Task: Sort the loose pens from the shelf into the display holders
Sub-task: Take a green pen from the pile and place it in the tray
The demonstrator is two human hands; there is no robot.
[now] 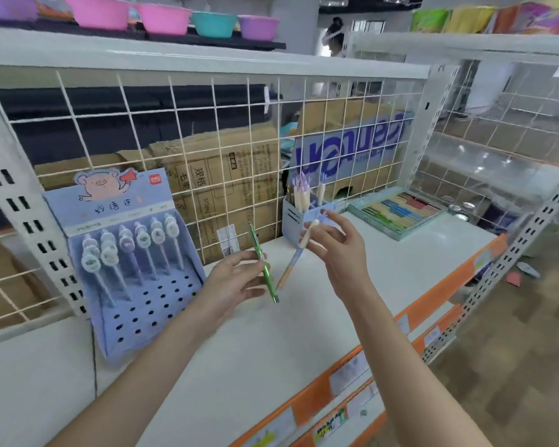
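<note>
**Q:** Pens first: where are they?

**A:** Two are in my hands, held over the white shelf (271, 343). My left hand (233, 280) has its fingers curled round a green pen (262, 264), which stands nearly upright with its tip down. My right hand (334, 250) pinches a cream-and-lilac pen (296, 256) near its top between thumb and fingertips; the other fingers are spread, and the pen slants down toward the left.

**Q:** And the holders?

**A:** A lilac display stand (136, 272) with a cartoon pig on its header card sits at the left, against the wire grid. Its back rows hold character-topped pens; the front rows of holes are mostly empty. A pale blue pen box (296, 222) stands just behind my right hand, holding several cream-and-lilac pens upright.

**Q:** How far along is the sorting?

**A:** I judge it is near its end. No loose pens show on the shelf; only the two I hold remain. The cream one matches the box behind it. Where the green one belongs I cannot tell.
</note>
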